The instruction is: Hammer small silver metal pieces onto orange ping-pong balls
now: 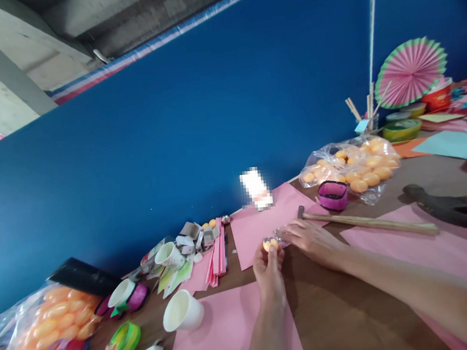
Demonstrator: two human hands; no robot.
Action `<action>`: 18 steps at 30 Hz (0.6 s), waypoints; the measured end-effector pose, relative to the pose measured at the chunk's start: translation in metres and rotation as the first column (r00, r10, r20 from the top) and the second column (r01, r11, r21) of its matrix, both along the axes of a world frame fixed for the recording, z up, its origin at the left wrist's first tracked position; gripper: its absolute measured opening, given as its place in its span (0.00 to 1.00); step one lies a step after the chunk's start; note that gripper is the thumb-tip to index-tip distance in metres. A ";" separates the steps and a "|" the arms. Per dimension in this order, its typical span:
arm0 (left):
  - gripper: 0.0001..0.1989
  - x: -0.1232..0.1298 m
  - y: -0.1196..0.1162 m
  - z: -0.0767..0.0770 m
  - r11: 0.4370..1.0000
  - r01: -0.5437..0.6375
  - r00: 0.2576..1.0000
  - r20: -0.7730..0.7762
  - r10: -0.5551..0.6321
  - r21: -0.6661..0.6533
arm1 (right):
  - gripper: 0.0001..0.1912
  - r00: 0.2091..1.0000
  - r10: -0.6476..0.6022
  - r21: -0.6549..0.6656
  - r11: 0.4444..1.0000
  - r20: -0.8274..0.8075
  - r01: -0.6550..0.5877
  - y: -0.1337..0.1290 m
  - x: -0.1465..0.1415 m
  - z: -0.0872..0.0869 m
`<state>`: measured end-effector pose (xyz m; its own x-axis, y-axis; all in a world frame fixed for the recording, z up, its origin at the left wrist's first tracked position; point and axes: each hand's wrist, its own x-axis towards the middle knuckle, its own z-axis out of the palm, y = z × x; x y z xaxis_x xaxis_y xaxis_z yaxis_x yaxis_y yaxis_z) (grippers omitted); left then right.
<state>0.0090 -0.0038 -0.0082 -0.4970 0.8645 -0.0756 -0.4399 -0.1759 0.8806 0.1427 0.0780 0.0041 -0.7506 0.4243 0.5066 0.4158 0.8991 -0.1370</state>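
Observation:
An orange ping-pong ball [269, 244] is pinched between the thumb and fingers of my left hand [270, 269], over the brown tabletop by a pink paper sheet [250, 238]. Dark or shiny specks show on the ball's upper side. My right hand [309, 239] reaches in from the right, its fingers bent together at some small silvery bits [279, 233] beside the ball. What those bits are is too blurred to tell, and the right fingertips are partly hidden. Just behind my right hand lies a hammer [366, 220] with a wooden handle.
A white paper cup [183, 311] lies tilted on pink paper at the left. Bags of orange balls [372, 167] sit at both sides. Near the right edge are large dark-handled pliers or cutters [450, 206]. Tape rolls [332, 195] and paper strips [218, 257] surround the work area. A blue partition [175, 147] stands behind.

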 end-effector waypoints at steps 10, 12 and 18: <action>0.18 0.000 0.001 -0.002 1.000 -0.007 1.000 -0.008 0.006 -0.022 | 0.09 0.997 -0.014 -0.002 1.000 0.075 0.015 0.002 0.001 -0.003; 0.17 -0.001 0.001 -0.004 0.999 -0.008 1.000 -0.015 0.007 -0.031 | 0.07 0.993 -0.053 0.007 0.999 0.101 0.053 0.001 0.001 -0.002; 0.19 -0.001 0.000 -0.004 1.000 0.014 1.000 -0.013 -0.014 -0.022 | 0.09 0.986 -0.098 0.053 0.994 0.138 0.092 0.001 0.002 -0.001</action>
